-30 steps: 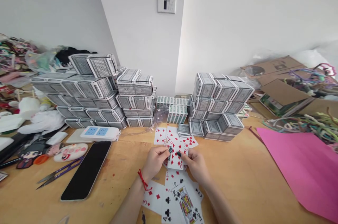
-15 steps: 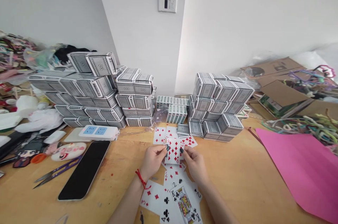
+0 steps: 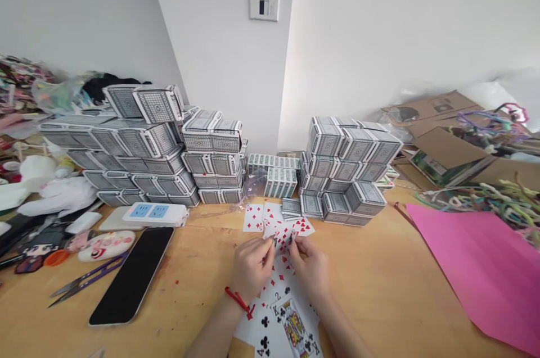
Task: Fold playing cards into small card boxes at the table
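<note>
My left hand (image 3: 253,265), with a red string bracelet at the wrist, pinches the left side of a red diamond playing card (image 3: 284,243). On the card's right side the thumb and fingers of my right hand (image 3: 310,265) are closed. Between the hands the card looks tilted, and its lower part is partly hidden. Beneath and below the hands lie loose face-up cards, among them a king of clubs (image 3: 294,324) and a four of clubs (image 3: 265,332). Farther back lie a diamond card (image 3: 253,217) and a heart card (image 3: 304,226), next to face-down cards (image 3: 291,208).
Stacked blocks of grey-backed cards stand at the left (image 3: 147,139) and right (image 3: 354,144). A black phone (image 3: 133,276), scissors (image 3: 90,276) and a power strip (image 3: 156,213) lie to the left. Pink paper (image 3: 468,268) and an open cardboard box (image 3: 451,161) are on the right.
My left hand has turned and moved slightly right, nearer my right hand. The card between them has gone from facing me to tilted. The view has shifted slightly.
</note>
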The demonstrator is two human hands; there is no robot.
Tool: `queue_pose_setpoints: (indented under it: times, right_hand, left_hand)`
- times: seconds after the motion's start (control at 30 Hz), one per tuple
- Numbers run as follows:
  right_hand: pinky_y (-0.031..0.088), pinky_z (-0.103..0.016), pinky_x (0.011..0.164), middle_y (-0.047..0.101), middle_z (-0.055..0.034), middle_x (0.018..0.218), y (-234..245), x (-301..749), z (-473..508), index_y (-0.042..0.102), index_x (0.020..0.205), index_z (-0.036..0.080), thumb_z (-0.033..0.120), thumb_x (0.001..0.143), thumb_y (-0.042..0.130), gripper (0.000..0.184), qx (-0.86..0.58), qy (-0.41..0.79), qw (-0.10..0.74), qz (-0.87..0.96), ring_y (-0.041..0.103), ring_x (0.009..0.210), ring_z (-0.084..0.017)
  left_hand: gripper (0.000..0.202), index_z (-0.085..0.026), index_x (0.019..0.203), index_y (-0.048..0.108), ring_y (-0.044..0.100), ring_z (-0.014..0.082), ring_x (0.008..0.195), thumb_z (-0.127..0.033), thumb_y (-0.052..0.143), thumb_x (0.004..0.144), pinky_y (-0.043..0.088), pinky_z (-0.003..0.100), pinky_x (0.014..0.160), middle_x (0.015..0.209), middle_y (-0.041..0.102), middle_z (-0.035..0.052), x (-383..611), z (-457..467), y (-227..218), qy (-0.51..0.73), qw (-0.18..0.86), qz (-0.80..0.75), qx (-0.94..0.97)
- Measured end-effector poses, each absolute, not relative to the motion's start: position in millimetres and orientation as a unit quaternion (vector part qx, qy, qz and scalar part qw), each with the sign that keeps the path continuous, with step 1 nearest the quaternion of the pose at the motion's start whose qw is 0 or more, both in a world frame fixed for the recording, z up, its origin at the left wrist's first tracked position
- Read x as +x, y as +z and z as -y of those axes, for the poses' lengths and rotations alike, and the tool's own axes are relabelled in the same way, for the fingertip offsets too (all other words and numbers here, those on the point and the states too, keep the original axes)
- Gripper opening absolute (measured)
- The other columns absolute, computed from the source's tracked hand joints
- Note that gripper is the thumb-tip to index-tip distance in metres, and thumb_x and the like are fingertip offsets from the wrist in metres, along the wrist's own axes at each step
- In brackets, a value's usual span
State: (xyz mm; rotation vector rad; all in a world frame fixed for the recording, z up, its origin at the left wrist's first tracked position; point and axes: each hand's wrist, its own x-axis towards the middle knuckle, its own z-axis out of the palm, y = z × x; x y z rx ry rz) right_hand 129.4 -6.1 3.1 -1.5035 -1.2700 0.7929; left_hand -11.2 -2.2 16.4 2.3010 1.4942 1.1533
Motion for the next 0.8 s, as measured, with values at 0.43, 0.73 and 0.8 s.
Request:
queue_pose_setpoints:
  times: [0.43, 0.73, 0.8]
  right_hand:
    - [0.049, -0.029, 0.059, 0.066, -0.0061, 0.068, 2.1, 131.6, 0.6, 0.061, 0.079, 0.016, 0.049, 0.071, 0.055, 0.035, -0.533, 0.471, 0.496, 0.498, 0.06, 0.062, -0.019]
    - [0.049, -0.028, 0.06, 0.066, -0.0061, 0.07, 9.4, 130.6, 1.8, 0.061, 0.08, 0.016, 0.048, 0.069, 0.058, 0.034, -0.513, 0.492, 0.513, 0.482, 0.061, 0.062, -0.018]
    - [0.05, -0.03, 0.061, 0.066, -0.006, 0.071, 9.4, 132.6, -0.6, 0.061, 0.079, 0.015, 0.048, 0.067, 0.06, 0.035, -0.49, 0.537, 0.504, 0.467, 0.061, 0.063, -0.019]
  left_hand:
    - [0.024, -0.017, 0.074, 0.063, 0.057, 0.0146, 0.058, -0.025, 0.042, 0.083, 0.043, 0.025, 0.058, 0.06, 0.062, 0.0055, -10.4, 2.9, 14.8, 0.448, 0.089, -0.528, 0.716]
    - [0.024, -0.018, 0.077, 0.063, 0.057, 0.0155, 0.061, -0.025, 0.041, 0.083, 0.045, 0.025, 0.061, 0.064, 0.063, 0.0055, -8.4, 4.1, 17.3, 0.471, 0.113, -0.526, 0.699]
    - [0.025, -0.018, 0.072, 0.062, 0.057, 0.0152, 0.06, -0.026, 0.041, 0.082, 0.045, 0.025, 0.06, 0.064, 0.062, 0.0054, -8.5, 2.9, 18.9, 0.473, 0.127, -0.532, 0.691]
